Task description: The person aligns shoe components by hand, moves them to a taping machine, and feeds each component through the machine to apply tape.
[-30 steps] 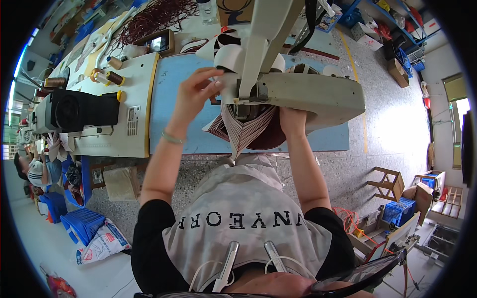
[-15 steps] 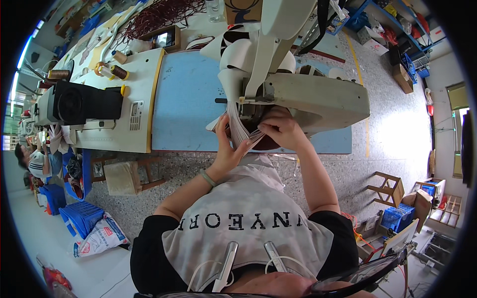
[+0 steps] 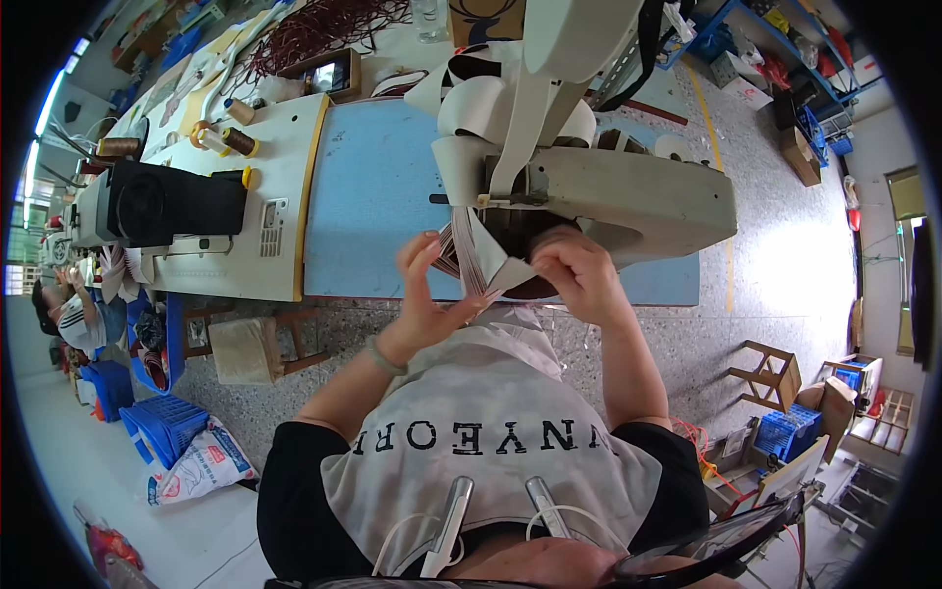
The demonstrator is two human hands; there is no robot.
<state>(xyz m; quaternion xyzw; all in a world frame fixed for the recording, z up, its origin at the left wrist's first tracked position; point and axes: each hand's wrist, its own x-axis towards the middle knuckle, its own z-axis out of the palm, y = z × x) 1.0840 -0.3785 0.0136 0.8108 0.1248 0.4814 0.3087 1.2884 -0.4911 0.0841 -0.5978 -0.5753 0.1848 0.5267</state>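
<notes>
one white flap [image 3: 512, 273] stands away from the layered stack of maroon-edged white pieces [image 3: 469, 253], its corner pinched between the thumb and forefinger of my right hand [image 3: 586, 283], on my side of the beige sewing machine [image 3: 638, 191]. the stack's long axis runs from the machine's left end toward my body, narrowing to a tip. my left hand [image 3: 427, 306] is nearer that tip, out past the machine's near left: its fingers are spread, forefinger raised by the stack's left edge, thumb at the tip, though i cannot tell whether it presses. the machine hides the stack's far end, shadow under its arm blurs what lies behind my right fingers, and how many layers i pinch is hard to make out.
</notes>
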